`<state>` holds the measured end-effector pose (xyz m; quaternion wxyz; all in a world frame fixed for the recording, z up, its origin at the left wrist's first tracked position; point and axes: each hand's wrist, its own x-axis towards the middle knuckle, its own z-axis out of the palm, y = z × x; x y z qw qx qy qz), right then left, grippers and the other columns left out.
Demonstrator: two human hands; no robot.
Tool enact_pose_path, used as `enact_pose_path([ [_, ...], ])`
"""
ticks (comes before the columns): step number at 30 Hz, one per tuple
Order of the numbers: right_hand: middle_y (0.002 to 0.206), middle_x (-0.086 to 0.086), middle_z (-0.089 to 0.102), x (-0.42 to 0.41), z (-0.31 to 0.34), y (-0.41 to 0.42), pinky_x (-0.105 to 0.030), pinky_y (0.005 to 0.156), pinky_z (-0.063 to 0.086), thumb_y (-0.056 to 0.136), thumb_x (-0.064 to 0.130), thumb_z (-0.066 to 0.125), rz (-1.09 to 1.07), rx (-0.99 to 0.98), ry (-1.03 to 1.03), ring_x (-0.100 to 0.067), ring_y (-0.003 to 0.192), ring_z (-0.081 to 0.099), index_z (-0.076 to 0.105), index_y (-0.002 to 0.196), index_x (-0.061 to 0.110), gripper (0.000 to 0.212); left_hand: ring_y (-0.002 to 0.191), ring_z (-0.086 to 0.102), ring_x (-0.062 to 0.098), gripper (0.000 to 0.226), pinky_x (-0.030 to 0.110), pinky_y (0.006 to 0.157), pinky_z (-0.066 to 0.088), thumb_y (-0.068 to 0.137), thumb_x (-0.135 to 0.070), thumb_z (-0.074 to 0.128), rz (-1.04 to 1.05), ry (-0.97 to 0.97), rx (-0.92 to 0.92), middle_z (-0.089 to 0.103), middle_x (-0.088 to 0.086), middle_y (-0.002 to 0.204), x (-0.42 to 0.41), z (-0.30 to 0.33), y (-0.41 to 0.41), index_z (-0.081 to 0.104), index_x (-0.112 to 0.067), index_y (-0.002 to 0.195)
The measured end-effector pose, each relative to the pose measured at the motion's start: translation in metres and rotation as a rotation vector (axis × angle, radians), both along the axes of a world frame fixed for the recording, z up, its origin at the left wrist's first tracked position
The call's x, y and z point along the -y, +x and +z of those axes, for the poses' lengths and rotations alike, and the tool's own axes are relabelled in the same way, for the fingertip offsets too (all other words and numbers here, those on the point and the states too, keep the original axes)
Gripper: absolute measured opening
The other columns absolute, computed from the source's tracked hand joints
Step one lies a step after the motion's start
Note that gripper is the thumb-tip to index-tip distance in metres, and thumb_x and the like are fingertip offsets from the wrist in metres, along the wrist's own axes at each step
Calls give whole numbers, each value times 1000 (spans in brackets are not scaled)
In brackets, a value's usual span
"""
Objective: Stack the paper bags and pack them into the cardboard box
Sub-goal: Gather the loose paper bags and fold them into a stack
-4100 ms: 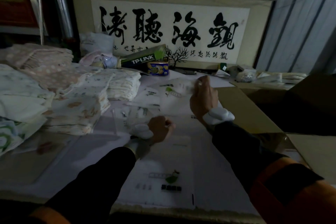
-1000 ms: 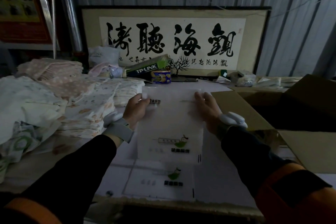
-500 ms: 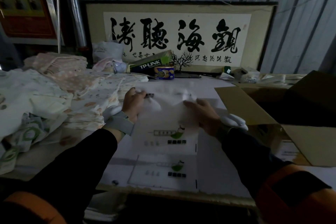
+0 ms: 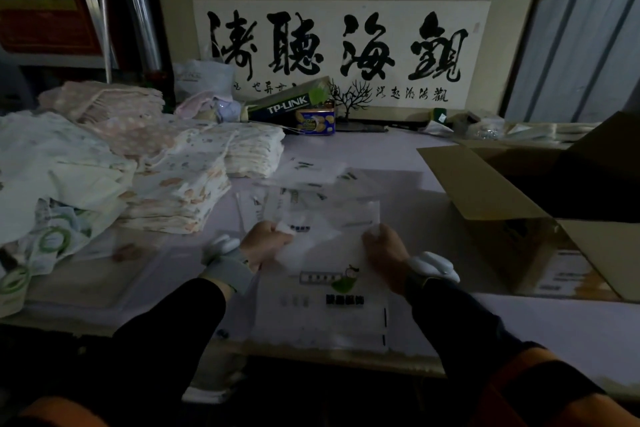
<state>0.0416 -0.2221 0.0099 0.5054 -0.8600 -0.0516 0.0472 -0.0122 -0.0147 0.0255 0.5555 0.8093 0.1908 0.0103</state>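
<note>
A flat white paper bag (image 4: pixel 325 260) with a green leaf print and dark lettering lies in front of me on the table, over other bags near the front edge. My left hand (image 4: pixel 265 241) pinches its upper left corner. My right hand (image 4: pixel 384 244) pinches its upper right corner. More white bags (image 4: pixel 311 180) lie scattered further back, blurred. An open cardboard box (image 4: pixel 485 191) stands to the right, its flaps spread and its inside dark.
Piles of folded patterned cloth (image 4: pixel 173 184) fill the left of the table. A TP-LINK carton (image 4: pixel 289 104) and a blue tin (image 4: pixel 317 121) stand at the back under a framed calligraphy panel (image 4: pixel 343 45). Small packets (image 4: pixel 485 128) lie at the back right.
Both hands have drawn the bag toward me, onto the bags by the front edge. Four seconds ago the right hand was raised and the left lay curled on the table.
</note>
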Motion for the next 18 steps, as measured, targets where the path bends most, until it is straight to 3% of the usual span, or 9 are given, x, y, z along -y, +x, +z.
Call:
enact_pose_path([
  [2,122,-22,59,-2,-7,3,-47,100,45,98,21,42,-21,-17,-34,-37,115,56,51,120,2,31,62,41,22,38,35,71,27,94,-10,56,-26,66,-5,36,12,67,-1,-10,5,34,-13,63],
  [5,124,-23,58,-1,-18,9,-44,100,46,98,20,41,-43,-46,-95,-38,115,55,47,127,1,35,82,50,26,20,35,75,30,95,-15,54,-31,87,3,47,20,86,0,-19,9,48,-4,80],
  [6,124,-23,57,-1,-20,10,-43,100,46,98,20,41,-47,-52,-120,-37,116,55,47,127,1,36,81,47,25,24,34,74,29,96,-18,54,-29,101,9,45,18,85,0,-20,9,47,-6,76],
  [10,126,-22,56,-2,-27,13,-39,97,44,97,22,43,-59,-67,-212,-36,116,55,46,127,1,37,55,24,21,52,40,69,24,94,-22,59,-83,195,-34,23,7,60,-2,-24,11,22,-16,57],
  [13,132,-20,52,2,-30,18,-37,101,40,97,28,43,-25,-53,-281,-33,121,51,46,114,5,29,61,38,24,37,44,67,33,86,-22,67,-76,219,-74,37,8,66,-5,-27,11,38,-14,64],
  [15,136,-17,48,2,-31,21,-36,105,36,96,33,45,-17,-42,-332,-32,128,46,42,122,1,42,64,42,22,35,38,63,34,81,-23,72,-63,224,-79,40,8,69,-6,-28,11,41,-13,68],
  [18,122,-20,53,-5,-32,24,-37,95,41,94,26,48,-71,-24,-354,-36,119,52,43,122,1,38,60,43,24,41,34,59,33,75,-28,77,-54,251,-86,41,9,66,-9,-32,10,41,-11,67],
])
